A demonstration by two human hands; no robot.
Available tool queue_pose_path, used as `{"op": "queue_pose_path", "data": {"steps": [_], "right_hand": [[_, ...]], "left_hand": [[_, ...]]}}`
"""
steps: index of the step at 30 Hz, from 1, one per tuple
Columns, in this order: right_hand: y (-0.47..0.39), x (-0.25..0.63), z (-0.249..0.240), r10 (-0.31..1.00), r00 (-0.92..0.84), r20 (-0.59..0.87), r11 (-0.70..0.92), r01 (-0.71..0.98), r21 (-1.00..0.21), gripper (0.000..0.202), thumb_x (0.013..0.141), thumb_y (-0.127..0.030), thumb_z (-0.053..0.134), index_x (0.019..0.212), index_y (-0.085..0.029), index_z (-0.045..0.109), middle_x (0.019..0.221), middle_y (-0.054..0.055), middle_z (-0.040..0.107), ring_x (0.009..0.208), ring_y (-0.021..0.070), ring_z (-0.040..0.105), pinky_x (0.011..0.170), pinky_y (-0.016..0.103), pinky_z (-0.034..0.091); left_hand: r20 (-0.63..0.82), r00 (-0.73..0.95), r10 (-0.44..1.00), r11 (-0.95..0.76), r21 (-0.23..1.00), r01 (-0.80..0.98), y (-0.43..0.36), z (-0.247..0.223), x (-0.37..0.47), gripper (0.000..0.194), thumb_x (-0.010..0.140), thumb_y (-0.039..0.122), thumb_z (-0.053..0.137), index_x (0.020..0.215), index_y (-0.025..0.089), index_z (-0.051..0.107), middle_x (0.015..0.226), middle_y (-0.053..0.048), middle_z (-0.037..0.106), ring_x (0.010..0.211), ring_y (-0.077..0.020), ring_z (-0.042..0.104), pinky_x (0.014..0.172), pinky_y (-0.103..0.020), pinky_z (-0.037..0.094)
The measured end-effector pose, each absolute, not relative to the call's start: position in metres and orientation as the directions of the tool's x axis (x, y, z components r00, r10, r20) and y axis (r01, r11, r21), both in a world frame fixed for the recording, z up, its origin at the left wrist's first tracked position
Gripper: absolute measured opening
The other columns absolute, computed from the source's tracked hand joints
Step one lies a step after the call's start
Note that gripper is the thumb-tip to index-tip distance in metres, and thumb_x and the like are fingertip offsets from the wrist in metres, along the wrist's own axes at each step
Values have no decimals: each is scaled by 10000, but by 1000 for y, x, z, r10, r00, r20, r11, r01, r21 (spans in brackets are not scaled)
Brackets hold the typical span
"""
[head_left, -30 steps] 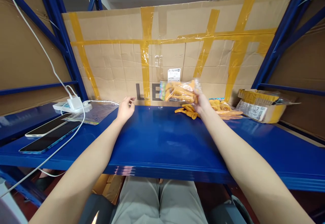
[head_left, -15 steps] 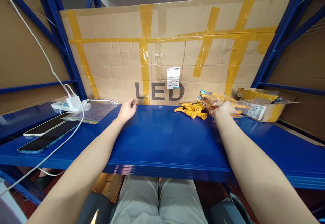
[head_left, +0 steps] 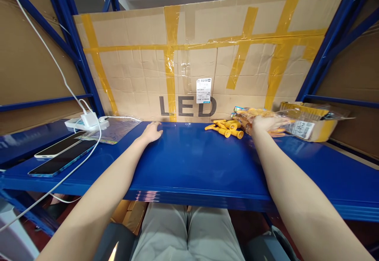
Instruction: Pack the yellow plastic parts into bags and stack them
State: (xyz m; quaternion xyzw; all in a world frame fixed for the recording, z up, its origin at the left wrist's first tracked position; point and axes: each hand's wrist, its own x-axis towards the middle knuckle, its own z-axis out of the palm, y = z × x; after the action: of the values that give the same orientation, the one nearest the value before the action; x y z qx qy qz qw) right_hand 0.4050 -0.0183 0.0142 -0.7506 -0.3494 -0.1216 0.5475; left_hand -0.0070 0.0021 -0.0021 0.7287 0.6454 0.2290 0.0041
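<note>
My left hand [head_left: 152,132] lies on the blue shelf [head_left: 189,162], palm down, with fingers stretched toward the cardboard and nothing in it. At the right, my right hand [head_left: 263,124] rests on a heap of clear plastic packs [head_left: 245,119] with orange and yellow contents. Its fingers blend into the shiny plastic, so I cannot make out whether they grip a pack. Just left of the packs is a loose pile of several small yellow plastic pieces [head_left: 226,127], tube-like with round, hollow ends. Neither hand touches that pile.
An opened cardboard box [head_left: 321,128] stands right of the packs. On the left lie two phones [head_left: 63,158], a white power strip [head_left: 89,122] with a trailing cable, and a flat clear bag [head_left: 118,130]. A taped cardboard sheet [head_left: 142,75] marked LED walls off the back.
My left hand has flattened from a loose curl onto the shelf. My right hand has spread lower and farther over the packs. The view has shifted slightly; the yellow pieces stay put.
</note>
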Motion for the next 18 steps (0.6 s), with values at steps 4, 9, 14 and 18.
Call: {"op": "queue_pose_path", "data": {"steps": [4, 9, 14, 18], "right_hand": [[-35, 394, 16, 265, 906, 331, -178, 383, -906, 770, 863, -236, 466, 1526, 8, 158, 1565, 335, 104, 1479, 366, 127, 1162, 562, 120], [-31, 394, 12, 232, 873, 429, -231, 478, -847, 818, 847, -210, 437, 1538, 36, 74, 1603, 277, 47, 1499, 345, 33, 1178, 540, 56], [-22, 401, 10, 274, 759, 591, -116, 636, -763, 799, 747, -164, 478, 1503, -64, 241, 1615, 213, 108, 1500, 318, 58, 1180, 575, 38], [-16, 393, 19, 316, 574, 756, 16, 793, -609, 738, 697, -123, 460, 1425, -77, 350, 1605, 195, 153, 1496, 309, 70, 1172, 611, 52]], "left_hand": [[66, -112, 992, 97, 189, 977, -2, -4, -6, 740, 897, 481, 437, 1516, 95, 314, 1585, -179, 276, 1472, -335, 228, 1163, -473, 262], [16, -324, 946, 320, 126, 939, -7, 1, -13, 763, 930, 526, 291, 1544, 77, 230, 1619, -198, 103, 1500, -336, 51, 1172, -568, 152], [-39, -437, 899, 438, 137, 888, -4, 2, -23, 770, 932, 521, 252, 1549, 64, 196, 1605, -242, 121, 1501, -347, 58, 1129, -637, 186], [-39, -459, 888, 459, 167, 873, -1, -2, -28, 767, 925, 529, 253, 1546, 79, 221, 1604, -239, 141, 1502, -347, 65, 1118, -661, 180]]}}
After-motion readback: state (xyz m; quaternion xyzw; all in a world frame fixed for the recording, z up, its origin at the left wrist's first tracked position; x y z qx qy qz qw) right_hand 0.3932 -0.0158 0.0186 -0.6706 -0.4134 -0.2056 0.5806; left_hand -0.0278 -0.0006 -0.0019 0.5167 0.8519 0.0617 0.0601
